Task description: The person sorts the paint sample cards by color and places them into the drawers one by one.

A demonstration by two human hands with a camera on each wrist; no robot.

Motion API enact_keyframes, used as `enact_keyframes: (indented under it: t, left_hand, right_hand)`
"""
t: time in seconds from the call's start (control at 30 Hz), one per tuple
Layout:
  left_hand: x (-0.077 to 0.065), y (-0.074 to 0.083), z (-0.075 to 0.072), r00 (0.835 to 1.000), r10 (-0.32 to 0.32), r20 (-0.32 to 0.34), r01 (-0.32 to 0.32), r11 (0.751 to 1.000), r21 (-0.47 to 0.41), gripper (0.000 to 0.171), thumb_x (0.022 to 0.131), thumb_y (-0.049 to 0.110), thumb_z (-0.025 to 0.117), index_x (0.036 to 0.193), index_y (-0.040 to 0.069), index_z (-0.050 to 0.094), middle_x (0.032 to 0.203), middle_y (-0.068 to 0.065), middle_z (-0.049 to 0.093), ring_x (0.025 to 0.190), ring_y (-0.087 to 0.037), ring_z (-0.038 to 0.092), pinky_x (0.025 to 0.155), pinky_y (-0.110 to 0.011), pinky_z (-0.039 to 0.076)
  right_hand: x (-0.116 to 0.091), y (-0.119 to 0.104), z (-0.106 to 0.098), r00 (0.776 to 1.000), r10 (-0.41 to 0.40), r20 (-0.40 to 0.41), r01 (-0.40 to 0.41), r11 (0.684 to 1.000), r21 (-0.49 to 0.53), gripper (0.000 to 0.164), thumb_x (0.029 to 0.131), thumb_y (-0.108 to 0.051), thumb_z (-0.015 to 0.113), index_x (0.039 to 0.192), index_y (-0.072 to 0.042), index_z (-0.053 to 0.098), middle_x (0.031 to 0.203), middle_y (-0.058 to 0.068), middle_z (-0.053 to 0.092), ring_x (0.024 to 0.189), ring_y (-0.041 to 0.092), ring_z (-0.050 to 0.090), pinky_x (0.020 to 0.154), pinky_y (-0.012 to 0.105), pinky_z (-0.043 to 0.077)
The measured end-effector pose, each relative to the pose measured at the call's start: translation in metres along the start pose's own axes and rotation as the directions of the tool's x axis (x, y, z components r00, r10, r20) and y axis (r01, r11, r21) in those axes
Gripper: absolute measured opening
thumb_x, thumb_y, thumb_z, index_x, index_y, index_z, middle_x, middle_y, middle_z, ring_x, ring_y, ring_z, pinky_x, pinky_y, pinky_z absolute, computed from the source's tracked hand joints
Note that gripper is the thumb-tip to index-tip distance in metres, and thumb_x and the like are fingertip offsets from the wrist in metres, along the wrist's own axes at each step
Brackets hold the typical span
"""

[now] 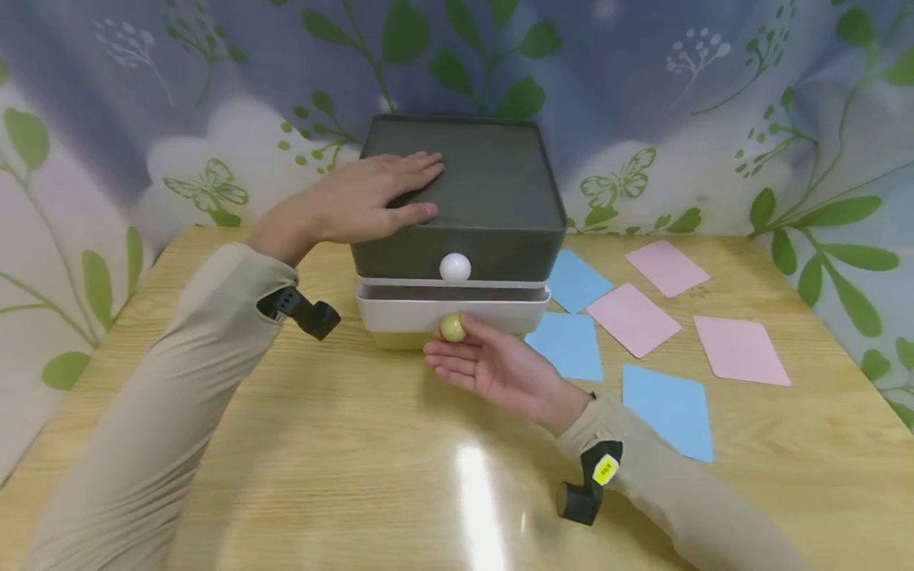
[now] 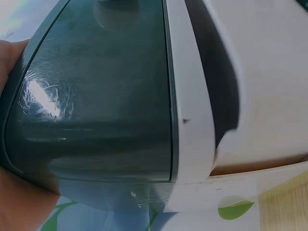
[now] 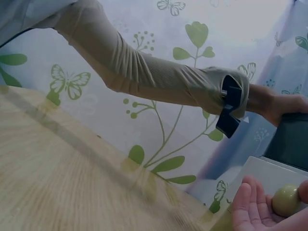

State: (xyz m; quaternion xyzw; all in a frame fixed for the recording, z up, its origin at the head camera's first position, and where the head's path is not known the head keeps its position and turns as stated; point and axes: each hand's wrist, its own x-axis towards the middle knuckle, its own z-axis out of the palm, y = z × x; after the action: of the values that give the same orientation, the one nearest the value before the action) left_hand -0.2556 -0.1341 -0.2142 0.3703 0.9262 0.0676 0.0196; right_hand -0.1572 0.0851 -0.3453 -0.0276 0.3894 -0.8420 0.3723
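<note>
Two-drawer storage box [image 1: 493, 174], standing at upper centre of the head view on the wooden tabletop [image 1: 343, 476], in front of the leaf-print backdrop [image 1: 607, 55]. Judging by gloss and crisp edges, probably rigid plastic, light enough to skid or tip under a pull, hence best braced from above. Dark grey upper tier [image 1: 400, 258], shiny and finely scuffed in the left wrist view, so likely slick; better pressed with a broad palm than pinched at the rim. White lower drawer [image 1: 400, 316], directly beneath, pulled a little way out; apparently thin-walled and stiff, perhaps prone to jam if drawn askew. Contents, if any, impossible to make out.

Hands well apart: left hand [image 1: 360, 198] laid on the box top, left of upper centre, fingers stretched out, clasping nothing; right hand [image 1: 507, 373] just below centre, palm up, pinching the yellow-green knob [image 1: 451, 327] between thumb and forefinger. Blue cards [image 1: 667, 408] and pink cards [image 1: 635, 319], lying flat at right of the frame, likely light and bendable. White knob [image 1: 455, 268], near centre, untouched. Yellow-green knob, ball-shaped, smooth, probably hard and slightly slippery; best gripped behind the widest part.
</note>
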Motion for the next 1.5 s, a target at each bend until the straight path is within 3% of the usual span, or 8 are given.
enact_keyframes:
  t: [0.2,0.47,1.0,1.5]
  left_hand:
    - [-0.005,0.001,-0.006,1.000,-0.009,0.002,0.009,1.000,0.001,0.066,0.103,0.044,0.034,0.154,0.005,0.020,0.160,-0.008,0.013,0.147,-0.026,0.012,0.118,-0.043,0.012]
    - [-0.002,0.001,-0.001,1.000,0.002,-0.009,-0.002,1.000,0.004,0.065,0.103,0.043,0.036,0.153,0.003,0.022,0.160,-0.010,0.015,0.147,-0.026,0.013,0.118,-0.041,0.012]
    - [-0.001,0.002,0.000,1.000,0.007,-0.015,-0.007,1.000,-0.001,0.064,0.103,0.041,0.036,0.153,0.003,0.021,0.160,-0.012,0.016,0.146,-0.029,0.015,0.118,-0.042,0.014]
    - [-0.002,0.002,-0.004,1.000,-0.007,0.019,0.007,1.000,-0.004,0.065,0.104,0.043,0.035,0.154,0.006,0.017,0.161,-0.009,0.012,0.147,-0.026,0.012,0.118,-0.042,0.012]
  right_hand:
    - [-0.008,0.005,0.006,1.000,0.004,0.012,-0.004,1.000,-0.028,0.033,0.106,-0.025,0.037,0.113,0.000,0.057,0.104,0.013,0.067,0.099,0.021,0.066,0.097,0.033,0.049]
    - [-0.021,0.016,0.007,1.000,0.002,0.011,-0.001,0.999,-0.051,0.031,0.106,-0.026,0.039,0.112,-0.003,0.058,0.102,0.011,0.068,0.098,0.020,0.066,0.100,0.035,0.046]
    - [-0.056,0.042,0.011,0.996,-0.003,0.085,0.012,0.994,-0.106,0.031,0.105,-0.029,0.041,0.113,-0.003,0.058,0.101,0.009,0.068,0.096,0.019,0.066,0.093,0.033,0.051]
    - [-0.064,0.048,0.018,0.994,0.013,0.112,-0.001,0.994,-0.112,0.032,0.105,-0.029,0.042,0.112,-0.002,0.058,0.101,0.009,0.068,0.095,0.018,0.066,0.091,0.034,0.052]
